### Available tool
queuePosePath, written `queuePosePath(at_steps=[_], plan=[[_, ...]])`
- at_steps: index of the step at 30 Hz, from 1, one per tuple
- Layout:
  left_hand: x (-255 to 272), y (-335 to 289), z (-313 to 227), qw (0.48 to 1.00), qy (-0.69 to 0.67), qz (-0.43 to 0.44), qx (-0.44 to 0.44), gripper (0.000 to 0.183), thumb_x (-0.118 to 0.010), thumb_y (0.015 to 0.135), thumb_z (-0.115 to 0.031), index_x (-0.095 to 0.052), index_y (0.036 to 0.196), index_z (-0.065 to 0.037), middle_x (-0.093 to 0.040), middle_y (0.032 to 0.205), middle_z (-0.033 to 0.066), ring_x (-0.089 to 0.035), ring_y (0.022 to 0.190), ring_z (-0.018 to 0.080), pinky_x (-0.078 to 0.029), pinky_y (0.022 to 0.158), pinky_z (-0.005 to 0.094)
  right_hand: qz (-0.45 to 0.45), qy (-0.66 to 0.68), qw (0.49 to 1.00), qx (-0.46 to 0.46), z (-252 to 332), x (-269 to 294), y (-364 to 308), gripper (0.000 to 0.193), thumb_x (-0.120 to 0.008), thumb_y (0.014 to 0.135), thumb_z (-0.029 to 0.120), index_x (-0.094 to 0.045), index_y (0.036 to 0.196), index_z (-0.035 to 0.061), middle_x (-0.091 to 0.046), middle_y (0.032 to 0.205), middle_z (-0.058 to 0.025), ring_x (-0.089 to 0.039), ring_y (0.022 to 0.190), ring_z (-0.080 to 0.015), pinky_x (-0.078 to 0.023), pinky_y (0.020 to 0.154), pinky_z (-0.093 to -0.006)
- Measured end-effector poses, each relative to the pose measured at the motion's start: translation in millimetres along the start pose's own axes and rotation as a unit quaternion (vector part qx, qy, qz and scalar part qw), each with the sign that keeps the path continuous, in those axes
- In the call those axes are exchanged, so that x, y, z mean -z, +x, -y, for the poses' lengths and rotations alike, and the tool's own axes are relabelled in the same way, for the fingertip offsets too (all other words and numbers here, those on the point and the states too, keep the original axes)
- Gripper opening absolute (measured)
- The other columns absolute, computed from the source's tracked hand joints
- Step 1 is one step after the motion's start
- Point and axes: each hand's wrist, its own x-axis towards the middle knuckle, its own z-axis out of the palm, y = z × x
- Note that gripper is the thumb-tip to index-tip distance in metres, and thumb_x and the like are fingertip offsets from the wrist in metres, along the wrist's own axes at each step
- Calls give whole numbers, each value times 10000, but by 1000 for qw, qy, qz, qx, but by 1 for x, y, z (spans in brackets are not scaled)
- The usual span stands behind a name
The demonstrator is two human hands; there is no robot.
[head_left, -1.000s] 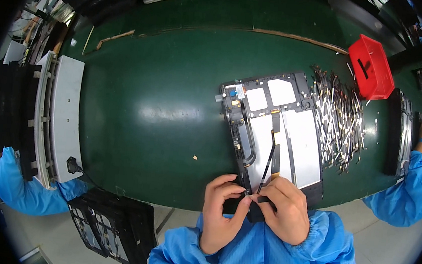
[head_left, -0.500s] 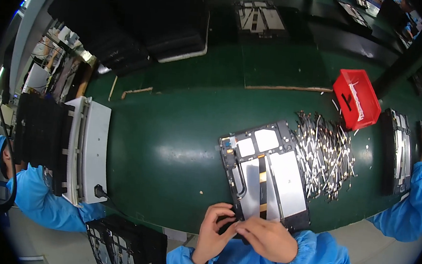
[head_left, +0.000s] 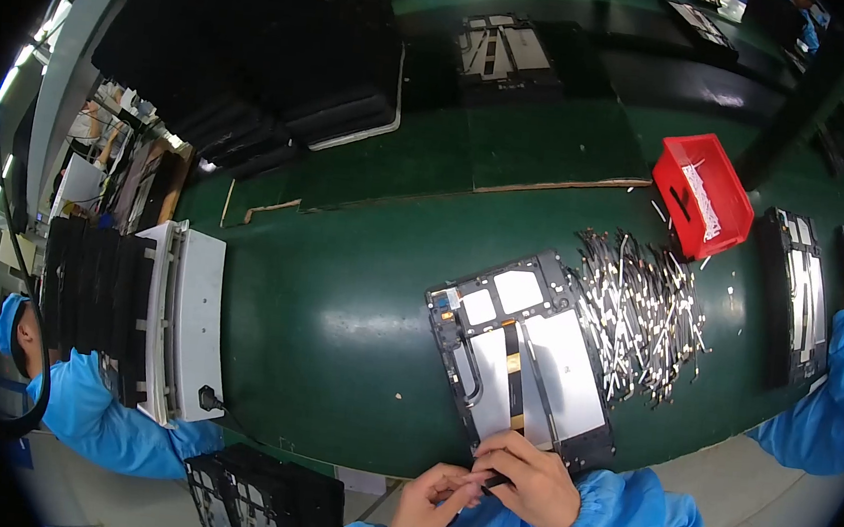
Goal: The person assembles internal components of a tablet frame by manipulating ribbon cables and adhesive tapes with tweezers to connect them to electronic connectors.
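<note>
An opened tablet-like device (head_left: 574, 362) lies at a slant on the green table, its black frame around silver battery panels. At its near edge, my right hand (head_left: 535, 484) is closed, thumb and fingers pinching a small dark piece (head_left: 495, 482) whose kind I cannot make out. My left hand (head_left: 430, 510) meets it there with fingertips pressed together. Whatever the left fingertips hold, if anything, is hidden. Right of the device spreads a pile of short thin cables (head_left: 638, 318) with black and silvery ends.
A red bin (head_left: 704, 196) with white strips stands behind the cables. To the left are a white box-like unit (head_left: 196, 324) and black stacked trays (head_left: 88, 295). Another opened device (head_left: 796, 296) lies at right, near a co-worker's blue sleeve (head_left: 827, 399). Tall black stacks (head_left: 260, 49) stand at the back left.
My hands have drawn slightly down toward me, the left one coming away from the device's near left corner. A dark piece now shows between the fingers. The whole view has shifted slightly.
</note>
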Motion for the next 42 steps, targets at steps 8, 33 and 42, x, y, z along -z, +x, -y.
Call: queuePosePath(at_steps=[8, 33, 42], plan=[[27, -6, 19, 992, 6, 84, 94, 213, -548, 929, -59, -532, 1127, 17, -631, 960, 80, -600, 844, 118, -479, 771, 238, -45, -166, 984, -39, 7, -4, 2, 183, -744, 734, 144, -613, 827, 57, -530, 910, -49, -609, 651, -216, -501, 551, -318], [1, 34, -31, 929, 227, 41, -289, 229, -688, 789, -40, -692, 1018, -33, -683, 1001, 105, -653, 943, 231, -479, 848, 337, -11, 22, 998, 57, 12, 33, -2, 226, -668, 700, 5, -694, 922, 46, -650, 897, -80, -646, 721, -232, -537, 642, -314], [2, 48, -25, 906, 287, 14, -312, 76, -730, 735, -28, -693, 773, -82, -721, 836, 34, -662, 983, 178, -349, 987, 415, -444, -233, 864, -51, -71, 251, 51, 153, -643, 831, 57, -684, 959, -17, -665, 823, -88, -587, 694, -137, -454, 643, -227]])
